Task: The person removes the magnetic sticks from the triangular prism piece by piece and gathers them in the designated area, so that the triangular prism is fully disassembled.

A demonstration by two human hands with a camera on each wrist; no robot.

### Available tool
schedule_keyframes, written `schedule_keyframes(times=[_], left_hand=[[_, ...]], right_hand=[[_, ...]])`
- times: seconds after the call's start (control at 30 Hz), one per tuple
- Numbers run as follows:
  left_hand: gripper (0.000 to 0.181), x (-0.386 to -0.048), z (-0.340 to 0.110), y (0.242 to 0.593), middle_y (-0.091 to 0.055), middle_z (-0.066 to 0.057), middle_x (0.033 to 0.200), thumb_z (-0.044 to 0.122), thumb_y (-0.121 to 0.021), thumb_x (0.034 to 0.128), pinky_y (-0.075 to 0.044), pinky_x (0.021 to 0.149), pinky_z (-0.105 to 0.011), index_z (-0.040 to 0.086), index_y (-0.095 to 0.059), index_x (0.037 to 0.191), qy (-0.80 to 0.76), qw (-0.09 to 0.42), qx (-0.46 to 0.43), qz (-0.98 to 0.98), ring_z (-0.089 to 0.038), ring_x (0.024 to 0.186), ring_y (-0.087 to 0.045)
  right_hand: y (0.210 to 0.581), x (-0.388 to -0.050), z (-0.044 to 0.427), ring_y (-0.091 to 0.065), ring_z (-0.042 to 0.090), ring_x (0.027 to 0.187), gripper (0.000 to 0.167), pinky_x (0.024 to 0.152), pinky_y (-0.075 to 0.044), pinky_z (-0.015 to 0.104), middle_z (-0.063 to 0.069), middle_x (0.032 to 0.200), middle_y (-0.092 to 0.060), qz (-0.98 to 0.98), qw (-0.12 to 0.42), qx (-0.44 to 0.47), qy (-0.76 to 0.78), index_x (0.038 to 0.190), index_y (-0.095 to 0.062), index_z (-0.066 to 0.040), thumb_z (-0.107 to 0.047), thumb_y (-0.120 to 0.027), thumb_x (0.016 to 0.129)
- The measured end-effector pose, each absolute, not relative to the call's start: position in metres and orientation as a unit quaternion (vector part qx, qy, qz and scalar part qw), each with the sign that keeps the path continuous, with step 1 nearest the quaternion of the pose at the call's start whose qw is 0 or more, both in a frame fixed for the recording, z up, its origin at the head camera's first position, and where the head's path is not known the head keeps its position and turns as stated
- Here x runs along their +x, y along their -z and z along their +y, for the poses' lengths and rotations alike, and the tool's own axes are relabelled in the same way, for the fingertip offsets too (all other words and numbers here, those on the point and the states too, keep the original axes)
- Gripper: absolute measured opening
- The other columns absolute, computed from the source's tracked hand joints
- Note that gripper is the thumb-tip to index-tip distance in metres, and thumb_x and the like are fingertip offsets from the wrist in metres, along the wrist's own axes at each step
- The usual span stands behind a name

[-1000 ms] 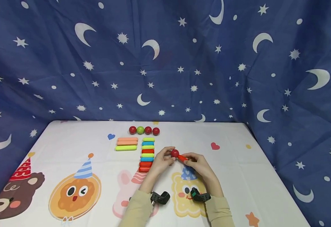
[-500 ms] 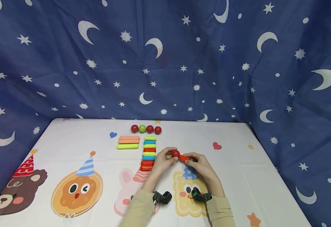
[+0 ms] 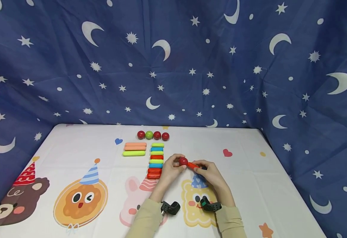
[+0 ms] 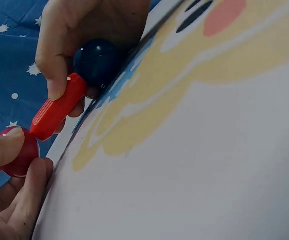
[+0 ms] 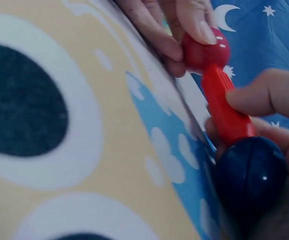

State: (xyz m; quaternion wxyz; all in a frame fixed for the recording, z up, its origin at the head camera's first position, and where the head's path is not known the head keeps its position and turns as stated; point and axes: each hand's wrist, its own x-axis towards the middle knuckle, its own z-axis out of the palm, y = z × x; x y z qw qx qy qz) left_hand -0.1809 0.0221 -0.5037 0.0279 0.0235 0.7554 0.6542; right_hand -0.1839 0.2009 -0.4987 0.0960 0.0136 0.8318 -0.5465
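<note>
My left hand (image 3: pixel 170 168) pinches a glossy red ball (image 3: pixel 183 161) between thumb and fingers, just above the tabletop. A short red rod (image 3: pixel 193 166) with ridged sides is held by my right hand (image 3: pixel 208 172); in the right wrist view its far end meets the red ball (image 5: pixel 207 50). At the rod's other end sits a dark blue ball (image 5: pixel 252 170), tucked under my right palm and hidden in the head view. The left wrist view has the red rod (image 4: pixel 59 107) slanting between both hands, with the blue ball (image 4: pixel 97 62) behind it.
Left of my hands runs a column of short coloured rods (image 3: pixel 156 161). Longer orange rods (image 3: pixel 135 146) and a lime rod (image 3: pixel 134 153) lie beside it. Three red balls and one green ball (image 3: pixel 149 135) line up behind. A starry blue curtain (image 3: pixel 173 66) borders the white printed tablecloth (image 3: pixel 250 205).
The head view has shifted slightly since the first frame. Both hands keep their hold on the red ball and rod, with only a tiny movement of the ball.
</note>
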Motion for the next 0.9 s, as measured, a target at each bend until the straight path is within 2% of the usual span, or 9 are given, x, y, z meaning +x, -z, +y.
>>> schedule_keyframes(times=[0.23, 0.5, 0.7, 0.9], left_hand=[[0.035, -0.177, 0.024, 0.490, -0.062, -0.016, 0.110, 0.004, -0.071, 0.0836, -0.055, 0.071, -0.026, 0.010, -0.063, 0.117, -0.635, 0.013, 0.044, 0.771, -0.021, 0.086, -0.066], [0.035, -0.178, 0.005, 0.467, -0.062, -0.014, 0.112, 0.010, -0.070, 0.0840, -0.056, 0.075, -0.029, 0.012, -0.062, 0.118, -0.652, 0.014, 0.035, 0.757, -0.020, 0.091, -0.063], [0.038, -0.185, -0.027, 0.451, -0.063, -0.015, 0.114, 0.004, -0.073, 0.0791, -0.055, 0.070, -0.026, 0.009, -0.063, 0.115, -0.646, -0.012, 0.027, 0.763, -0.021, 0.089, -0.065], [0.040, -0.204, -0.080, 0.442, -0.060, -0.016, 0.118, 0.007, -0.072, 0.0814, -0.055, 0.074, -0.028, 0.008, -0.059, 0.119, -0.569, -0.017, 0.001, 0.822, -0.027, 0.096, -0.062]], right_hand=[[0.498, -0.183, 0.202, -0.052, 0.017, 0.081, 0.023, 0.067, -0.045, 0.022, 0.010, 0.097, -0.062, 0.830, 0.092, 0.026, 0.550, 0.110, -0.068, -0.004, -0.010, -0.064, 0.088], [0.498, -0.185, 0.204, -0.051, 0.019, 0.081, 0.025, 0.068, -0.043, 0.025, 0.009, 0.093, -0.061, 0.841, 0.093, 0.022, 0.533, 0.110, -0.069, -0.007, -0.012, -0.065, 0.086], [0.499, -0.184, 0.204, -0.050, 0.019, 0.086, 0.025, 0.074, -0.042, 0.025, 0.008, 0.097, -0.061, 0.836, 0.096, 0.020, 0.539, 0.111, -0.069, -0.008, -0.013, -0.067, 0.087], [0.498, -0.184, 0.205, -0.049, 0.018, 0.085, 0.023, 0.073, -0.040, 0.023, 0.006, 0.093, -0.058, 0.827, 0.099, 0.010, 0.554, 0.110, -0.069, -0.008, -0.011, -0.067, 0.087]])
